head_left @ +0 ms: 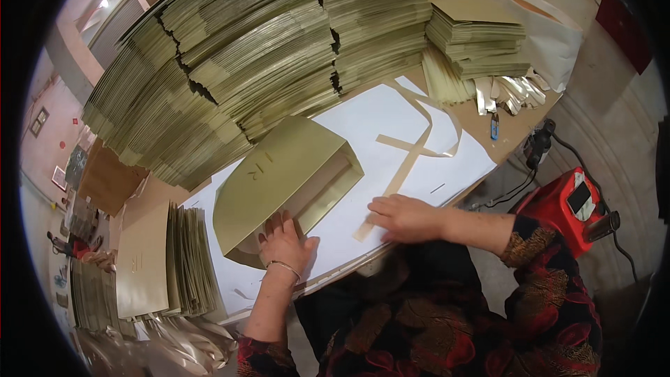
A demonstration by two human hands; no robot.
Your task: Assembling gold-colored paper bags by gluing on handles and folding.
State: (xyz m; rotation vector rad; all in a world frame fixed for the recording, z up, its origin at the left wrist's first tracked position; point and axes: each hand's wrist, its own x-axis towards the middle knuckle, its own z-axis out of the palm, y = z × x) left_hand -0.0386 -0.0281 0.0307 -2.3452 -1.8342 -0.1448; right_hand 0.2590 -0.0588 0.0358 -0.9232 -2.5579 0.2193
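On the white sheet [335, 122] lies a gold-green cardboard box [279, 174], folded into shape, its open side facing me. My left hand [285, 248] rests at that opening, fingers spread and reaching just inside; a thin bracelet circles the wrist. Right of the box, a long tan strip, like paper tape [399, 176], runs toward me across the sheet and loops at its far end. My right hand [408, 218] lies over the strip's near part, fingers stretched and fingertips at its edge. Whether they press on it is hard to see.
Tall stacks of flat gold-green cardboard [258, 49] wall off the back. A smaller stack [478, 35], pale strip offcuts [513, 92] and a blue cutter [495, 126] sit at back right. More boards [188, 258] stand at left. A red container [551, 213] holds a phone [578, 197].
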